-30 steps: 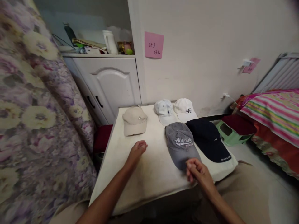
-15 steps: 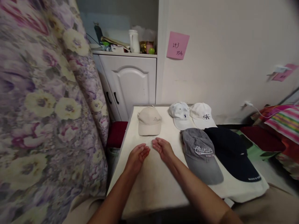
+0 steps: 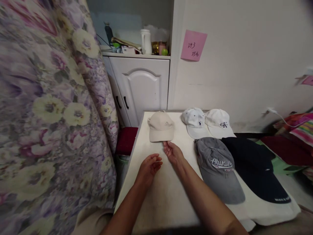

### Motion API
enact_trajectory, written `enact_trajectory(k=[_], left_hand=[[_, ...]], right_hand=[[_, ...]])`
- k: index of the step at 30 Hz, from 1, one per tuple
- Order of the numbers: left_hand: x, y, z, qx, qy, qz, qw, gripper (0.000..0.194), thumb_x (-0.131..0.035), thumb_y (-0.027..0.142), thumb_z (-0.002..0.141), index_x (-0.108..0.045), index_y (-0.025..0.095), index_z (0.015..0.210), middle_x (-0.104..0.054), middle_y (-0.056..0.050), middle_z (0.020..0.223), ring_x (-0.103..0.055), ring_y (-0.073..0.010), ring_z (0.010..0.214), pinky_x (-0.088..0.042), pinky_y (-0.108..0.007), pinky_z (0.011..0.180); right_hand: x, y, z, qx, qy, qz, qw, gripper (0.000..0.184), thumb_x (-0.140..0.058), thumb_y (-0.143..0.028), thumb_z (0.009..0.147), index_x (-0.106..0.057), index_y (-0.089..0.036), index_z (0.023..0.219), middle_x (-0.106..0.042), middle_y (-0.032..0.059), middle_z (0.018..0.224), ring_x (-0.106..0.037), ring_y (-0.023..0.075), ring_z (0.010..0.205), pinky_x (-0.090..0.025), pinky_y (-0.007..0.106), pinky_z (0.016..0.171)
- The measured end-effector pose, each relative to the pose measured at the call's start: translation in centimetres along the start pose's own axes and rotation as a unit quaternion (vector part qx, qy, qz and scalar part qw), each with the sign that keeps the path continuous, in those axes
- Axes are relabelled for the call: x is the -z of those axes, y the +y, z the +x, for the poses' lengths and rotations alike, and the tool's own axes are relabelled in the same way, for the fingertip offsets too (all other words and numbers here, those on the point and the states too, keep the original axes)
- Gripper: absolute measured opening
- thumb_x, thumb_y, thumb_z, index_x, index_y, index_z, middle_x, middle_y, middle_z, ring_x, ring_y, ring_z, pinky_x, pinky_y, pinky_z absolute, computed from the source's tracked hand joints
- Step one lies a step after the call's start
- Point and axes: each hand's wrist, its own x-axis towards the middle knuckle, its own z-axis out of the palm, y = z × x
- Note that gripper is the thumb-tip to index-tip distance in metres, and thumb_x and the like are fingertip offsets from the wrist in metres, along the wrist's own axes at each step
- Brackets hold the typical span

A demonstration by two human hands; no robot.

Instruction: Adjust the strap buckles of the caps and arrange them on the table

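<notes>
A beige baseball cap [image 3: 161,125] sits at the far left of the white-covered table [image 3: 168,202], its brim facing me. The fingertips of my right hand [image 3: 173,152] are at the front edge of that brim; whether they touch it I cannot tell. My left hand [image 3: 149,168] hovers nearer to me, fingers loosely curved and apart, holding nothing. On the right lie a pale cap with a small dark logo [image 3: 194,122], a white CK cap [image 3: 219,123], a grey cap lettered "Always" [image 3: 218,169] and a large black cap [image 3: 256,168].
A floral curtain [image 3: 58,130] hangs close on the left. Behind the table stand a white cabinet [image 3: 144,85] and a wall with a pink note [image 3: 194,45]. Dark red seats [image 3: 126,140] flank the table. A white jug [image 3: 146,41] stands on the cabinet shelf.
My right hand has moved forward to the beige cap's brim. My left hand stays behind, short of the cap. The whole view has shifted slightly, moving things rightward.
</notes>
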Motion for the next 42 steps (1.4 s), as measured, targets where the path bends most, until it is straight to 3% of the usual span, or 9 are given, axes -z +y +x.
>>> enact_trajectory(k=[6, 15, 20, 24, 28, 33, 37, 42], left_hand=[[0.1, 0.1, 0.0, -0.001, 0.002, -0.004, 1.000, 0.020, -0.073, 0.017, 0.073, -0.066, 0.014, 0.092, -0.071, -0.003, 0.078, -0.068, -0.0130, 0.063, -0.050, -0.023, 0.061], [0.5, 0.4, 0.0, -0.004, -0.009, -0.017, 1.000, 0.018, -0.073, 0.015, 0.074, -0.068, 0.013, 0.091, -0.072, -0.004, 0.077, -0.068, -0.0134, 0.063, -0.051, -0.023, 0.060], [1.0, 0.6, 0.7, -0.026, -0.004, -0.057, 0.998, 0.014, -0.070, 0.017, 0.079, -0.068, 0.015, 0.092, -0.076, -0.009, 0.090, -0.072, -0.0178, 0.082, -0.054, -0.027, 0.076], [1.1, 1.5, 1.4, -0.053, -0.002, -0.099, 0.994, 0.011, -0.060, 0.027, 0.089, -0.067, 0.019, 0.093, -0.076, -0.008, 0.097, -0.071, -0.0187, 0.096, -0.053, -0.033, 0.091], [1.0, 2.9, 1.4, -0.088, -0.015, -0.121, 0.989, 0.019, -0.053, 0.029, 0.094, -0.068, 0.021, 0.103, -0.076, -0.007, 0.108, -0.069, -0.0196, 0.105, -0.053, -0.035, 0.096], [1.6, 4.5, 1.1, -0.139, -0.034, -0.149, 0.978, 0.027, -0.054, 0.028, 0.094, -0.067, 0.020, 0.116, -0.075, -0.007, 0.115, -0.058, -0.0239, 0.127, -0.049, -0.039, 0.106], [2.3, 5.6, 1.3, -0.199, -0.024, -0.156, 0.967, 0.032, -0.058, 0.029, 0.092, -0.066, 0.020, 0.122, -0.073, -0.006, 0.121, -0.050, -0.0206, 0.135, -0.043, -0.033, 0.111], [2.2, 6.1, 1.1, -0.247, -0.002, -0.158, 0.956, 0.030, -0.062, 0.020, 0.087, -0.070, 0.017, 0.116, -0.075, -0.005, 0.117, -0.056, -0.0191, 0.129, -0.048, -0.025, 0.105]], right_hand=[[-0.8, 0.1, 0.7, 0.015, 0.001, 0.027, 1.000, 0.018, -0.068, -0.007, 0.082, -0.057, -0.020, 0.076, -0.070, -0.0008, 0.068, -0.071, 0.0129, 0.073, -0.061, 0.027, 0.079], [-1.6, -0.4, 1.6, -0.012, -0.028, 0.016, 0.999, 0.017, -0.069, -0.009, 0.082, -0.058, -0.020, 0.075, -0.067, -0.0025, 0.060, -0.064, 0.0116, 0.056, -0.058, 0.022, 0.059], [-0.5, -0.5, -0.7, -0.021, -0.080, 0.006, 0.997, 0.020, -0.072, -0.007, 0.078, -0.058, -0.020, 0.073, -0.070, -0.0031, 0.064, -0.065, 0.0110, 0.057, -0.056, 0.022, 0.060], [0.6, -0.6, -3.5, -0.027, -0.138, -0.005, 0.990, 0.023, -0.078, -0.009, 0.072, -0.064, -0.021, 0.085, -0.075, -0.0038, 0.079, -0.068, 0.0104, 0.067, -0.056, 0.021, 0.065], [1.5, -0.7, -5.6, -0.045, -0.194, -0.038, 0.979, 0.032, -0.082, -0.015, 0.069, -0.067, -0.018, 0.098, -0.077, 0.0019, 0.097, -0.070, 0.0120, 0.082, -0.055, 0.019, 0.070], [2.4, -0.9, -7.3, -0.066, -0.242, -0.094, 0.963, 0.038, -0.085, -0.020, 0.066, -0.069, -0.013, 0.100, -0.077, 0.0083, 0.101, -0.071, 0.0172, 0.088, -0.056, 0.024, 0.073], [2.9, -1.1, -7.9, -0.067, -0.260, -0.126, 0.955, 0.042, -0.087, -0.021, 0.064, -0.069, -0.013, 0.101, -0.077, 0.0073, 0.096, -0.071, 0.0167, 0.081, -0.056, 0.025, 0.072], [3.1, -1.3, -7.7, -0.055, -0.261, -0.134, 0.954, 0.045, -0.087, -0.018, 0.062, -0.068, -0.013, 0.103, -0.077, 0.0050, 0.091, -0.071, 0.0148, 0.075, -0.057, 0.025, 0.072]])
